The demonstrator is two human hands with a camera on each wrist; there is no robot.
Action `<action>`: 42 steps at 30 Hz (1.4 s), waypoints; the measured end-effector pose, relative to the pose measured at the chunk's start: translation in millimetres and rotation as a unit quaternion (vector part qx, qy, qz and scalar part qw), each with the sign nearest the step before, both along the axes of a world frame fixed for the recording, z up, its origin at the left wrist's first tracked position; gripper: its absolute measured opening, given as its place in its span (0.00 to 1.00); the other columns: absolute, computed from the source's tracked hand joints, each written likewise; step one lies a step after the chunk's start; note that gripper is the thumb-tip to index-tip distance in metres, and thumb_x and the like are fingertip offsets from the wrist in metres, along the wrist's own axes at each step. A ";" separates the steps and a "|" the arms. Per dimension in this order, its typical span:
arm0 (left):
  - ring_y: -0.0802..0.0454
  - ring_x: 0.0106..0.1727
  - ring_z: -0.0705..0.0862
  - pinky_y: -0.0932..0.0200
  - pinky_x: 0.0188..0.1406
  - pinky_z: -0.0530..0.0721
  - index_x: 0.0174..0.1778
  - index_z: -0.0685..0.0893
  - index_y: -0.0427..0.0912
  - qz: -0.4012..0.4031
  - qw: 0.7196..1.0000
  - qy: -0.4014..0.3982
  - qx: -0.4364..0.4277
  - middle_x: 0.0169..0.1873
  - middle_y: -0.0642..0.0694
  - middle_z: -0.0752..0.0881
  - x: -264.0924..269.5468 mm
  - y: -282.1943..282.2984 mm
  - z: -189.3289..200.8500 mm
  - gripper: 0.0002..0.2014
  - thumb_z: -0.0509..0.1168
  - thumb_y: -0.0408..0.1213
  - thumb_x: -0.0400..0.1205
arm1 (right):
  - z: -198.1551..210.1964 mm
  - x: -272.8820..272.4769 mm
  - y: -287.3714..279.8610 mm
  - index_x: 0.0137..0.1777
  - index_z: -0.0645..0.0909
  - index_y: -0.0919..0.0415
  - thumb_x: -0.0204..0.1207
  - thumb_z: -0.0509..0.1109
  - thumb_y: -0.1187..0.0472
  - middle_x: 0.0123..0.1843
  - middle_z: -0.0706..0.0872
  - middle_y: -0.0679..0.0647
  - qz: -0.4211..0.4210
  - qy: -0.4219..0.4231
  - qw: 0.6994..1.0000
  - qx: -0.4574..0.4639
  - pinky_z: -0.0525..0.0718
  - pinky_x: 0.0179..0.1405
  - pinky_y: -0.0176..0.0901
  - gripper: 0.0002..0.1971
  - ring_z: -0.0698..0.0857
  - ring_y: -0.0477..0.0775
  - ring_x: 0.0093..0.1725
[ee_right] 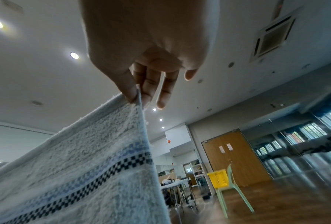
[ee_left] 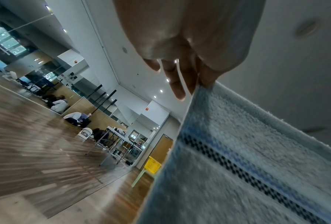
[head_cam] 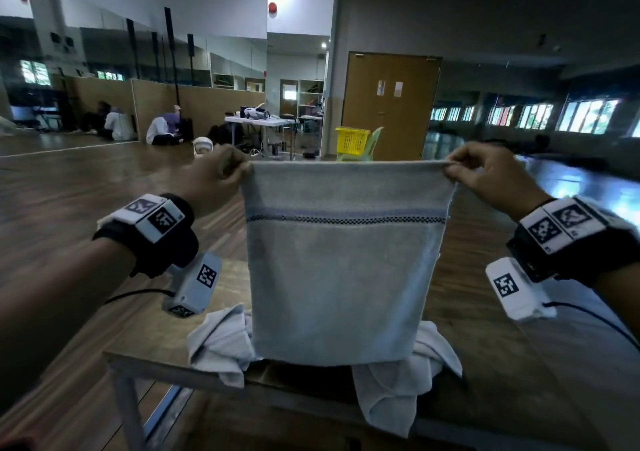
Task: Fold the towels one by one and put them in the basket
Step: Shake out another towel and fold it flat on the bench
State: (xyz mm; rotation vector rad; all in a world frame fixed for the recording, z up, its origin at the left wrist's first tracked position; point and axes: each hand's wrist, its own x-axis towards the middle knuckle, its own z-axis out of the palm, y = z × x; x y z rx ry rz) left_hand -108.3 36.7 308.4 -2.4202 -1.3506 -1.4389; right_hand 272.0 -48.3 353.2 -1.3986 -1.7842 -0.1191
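While we are holding the pale blue towel [head_cam: 346,277] up by its top edge, our left hand [head_cam: 211,177] is pinching one upper corner and our right hand [head_cam: 491,177] the other, so the cloth is hanging flat and taut across the top, probably to square it before a fold. Just behind and below the towel, a heap of white towels [head_cam: 221,343] is lying on the wooden table [head_cam: 156,340], spilling over its near edge. Well beyond the towel, the yellow basket [head_cam: 352,141] is sitting on a green chair [head_cam: 375,142] in front of the brown door [head_cam: 391,104].

Only the wrist views are showing the grips: thumb against fingers [ee_left: 177,84] on the left, the same on the right with spare fingers [ee_right: 166,89] loosely extended. Only the head view is showing the heap.
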 end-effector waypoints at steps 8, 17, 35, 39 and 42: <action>0.48 0.50 0.82 0.55 0.48 0.60 0.48 0.75 0.52 0.026 0.917 0.347 -0.196 0.44 0.53 0.85 10.0 1.3 -204.1 0.05 0.55 0.40 0.82 | -205.7 29.8 31.6 0.39 0.78 0.52 0.77 0.68 0.65 0.40 0.86 0.57 0.001 -0.037 0.958 -0.285 0.81 0.46 0.57 0.09 0.84 0.60 0.43; 0.50 0.62 0.78 0.54 0.52 0.58 0.56 0.77 0.50 -0.042 0.897 0.379 -0.223 0.59 0.53 0.82 26.5 -5.4 -323.5 0.23 0.42 0.50 0.75 | -340.4 32.0 36.8 0.46 0.77 0.46 0.79 0.63 0.57 0.57 0.84 0.43 -0.027 -0.181 0.921 -0.343 0.57 0.61 0.50 0.04 0.77 0.47 0.64; 0.46 0.34 0.80 0.57 0.33 0.69 0.41 0.75 0.48 -0.052 0.942 0.245 -0.222 0.33 0.51 0.82 43.3 -2.5 -306.5 0.05 0.57 0.44 0.76 | -343.9 43.7 8.0 0.47 0.78 0.44 0.78 0.66 0.58 0.50 0.80 0.37 -0.010 -0.127 0.950 -0.285 0.51 0.60 0.42 0.06 0.73 0.39 0.61; 0.45 0.41 0.82 0.53 0.42 0.74 0.45 0.79 0.45 -0.007 0.959 0.224 -0.175 0.39 0.47 0.86 56.1 31.9 -292.5 0.08 0.58 0.42 0.76 | -330.6 43.2 37.7 0.45 0.82 0.48 0.76 0.70 0.61 0.45 0.81 0.38 -0.029 -0.080 0.974 -0.209 0.58 0.62 0.50 0.05 0.75 0.42 0.55; 0.45 0.51 0.80 0.49 0.55 0.68 0.51 0.78 0.46 0.019 0.939 0.265 -0.217 0.47 0.47 0.86 67.9 57.3 -289.1 0.06 0.62 0.40 0.79 | -327.2 45.5 72.9 0.45 0.82 0.50 0.74 0.71 0.61 0.44 0.82 0.42 -0.033 -0.096 0.973 -0.209 0.64 0.62 0.59 0.04 0.77 0.49 0.53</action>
